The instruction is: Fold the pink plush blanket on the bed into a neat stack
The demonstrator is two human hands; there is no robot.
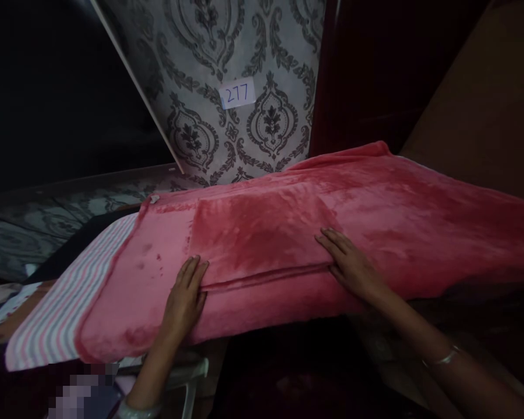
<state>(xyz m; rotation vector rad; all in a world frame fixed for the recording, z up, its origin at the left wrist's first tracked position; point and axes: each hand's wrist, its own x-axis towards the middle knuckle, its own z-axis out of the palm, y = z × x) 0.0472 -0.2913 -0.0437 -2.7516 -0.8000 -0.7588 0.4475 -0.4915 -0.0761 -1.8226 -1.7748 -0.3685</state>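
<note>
- Clock hub = the folded plush cloth [262, 230], lying flat on the pink blanket [423, 221]; 12 points away from the wearer.
- Nearest: bracelet [443, 358] on the right wrist at 4, and a pale frame piece [194, 381] at 7, below the blanket.
- Blanket's near side sags in a rounded edge at 6. Looks thick and soft, so I'd expect it to give under pressure. What holds it up is mostly hidden.
- Left hand [186, 299]: at the cloth's 7–8 corner, fingers straight and laid flat, no visible pinch. Grip isn't around anything.
- Right hand [353, 267]: at the 4 corner, fingers extended, tips on the cloth, thumb by the near edge. Grip loose too, palm down; can't tell if the thumb reaches under the edge.
- Near edge, 7 to 4: layers show as a dark line. Best hold, I'd say: both corners, thumbs under all layers, fingers on top. Take just the top layer and the fold likely opens.
- Handling guess: light, limp, nothing to break. Nap should drag on the plush below rather than slide, so lift clear instead of pushing. Unsupported middle would droop; two hands spread wide.
- Striped cloth [70, 302] at 8–9, sticking out from under the blanket. Don't catch it along with the blanket edge.
- Far side of the cloth, 11 to 1: untouched by either hand, looks flat; poorer hold, longer reach.
- Farthest: patterned wall [273, 119] at 12, with paper note "277" [238, 93] on it.
</note>
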